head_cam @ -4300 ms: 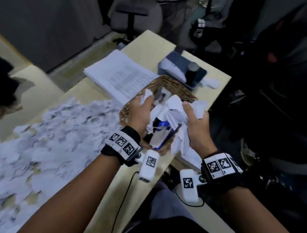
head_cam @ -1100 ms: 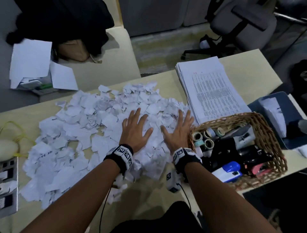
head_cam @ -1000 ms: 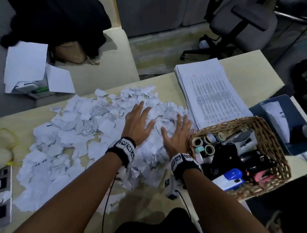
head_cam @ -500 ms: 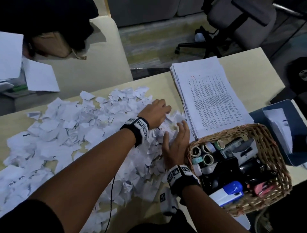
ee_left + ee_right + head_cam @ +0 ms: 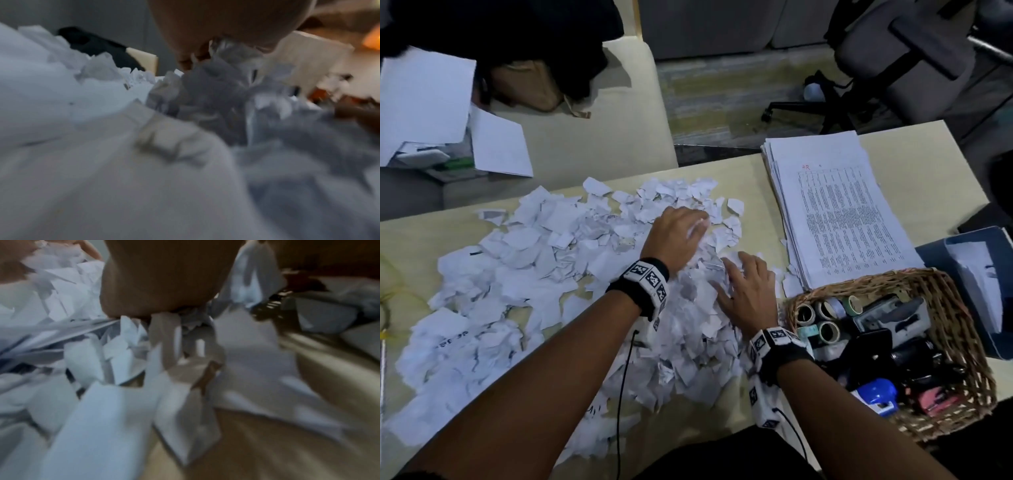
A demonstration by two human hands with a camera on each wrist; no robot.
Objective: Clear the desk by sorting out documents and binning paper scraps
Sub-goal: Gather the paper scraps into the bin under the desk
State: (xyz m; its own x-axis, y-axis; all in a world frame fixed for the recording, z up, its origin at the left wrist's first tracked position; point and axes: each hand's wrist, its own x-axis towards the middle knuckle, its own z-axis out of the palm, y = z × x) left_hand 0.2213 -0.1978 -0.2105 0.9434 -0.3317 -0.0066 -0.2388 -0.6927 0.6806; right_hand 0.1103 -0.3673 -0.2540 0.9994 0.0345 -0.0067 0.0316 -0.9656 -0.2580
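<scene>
Torn paper scraps [image 5: 517, 274] cover the left and middle of the desk [image 5: 928, 164]. My left hand [image 5: 674, 236] lies on the heap, fingers curled around a few scraps. My right hand [image 5: 748, 291] presses flat on the pile, fingers spread. Right of it sit the stacked documents [image 5: 835, 212] and a wicker basket [image 5: 969, 359].

Wicker basket [image 5: 959, 329] and document stack [image 5: 835, 212] hem the right; bare desk [image 5: 914, 164] lies beyond them.
</scene>
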